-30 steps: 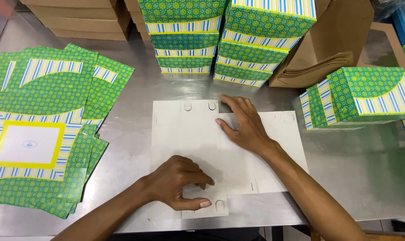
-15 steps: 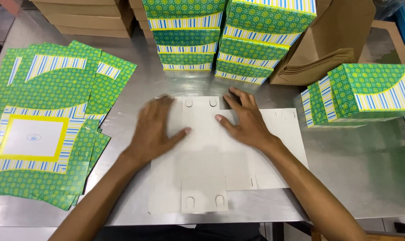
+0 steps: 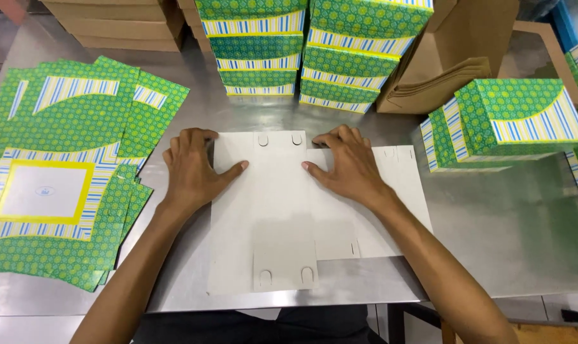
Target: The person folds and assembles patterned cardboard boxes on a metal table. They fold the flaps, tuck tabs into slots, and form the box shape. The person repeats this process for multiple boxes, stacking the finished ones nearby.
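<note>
Greyish-white card blank (image 3: 273,216) lies print-side down on steel table (image 3: 492,255), near edge by the body. Left hand (image 3: 192,171) flat on its left flap, fingers spread; right hand (image 3: 346,167) flat on right panel, pinching nothing. Best: press w/ palms along the crease, keep edges square. Left: flat green blanks (image 3: 59,185). Far: stacked finished boxes (image 3: 314,51)

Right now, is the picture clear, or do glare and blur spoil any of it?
Head view: sharp on both hands, left hand and right hand, pressing the white card blank; soft glare and box reflections on the steel table; short shadows under the palms; straight edges bow slightly toward the corners, a wide-lens effect.
</note>
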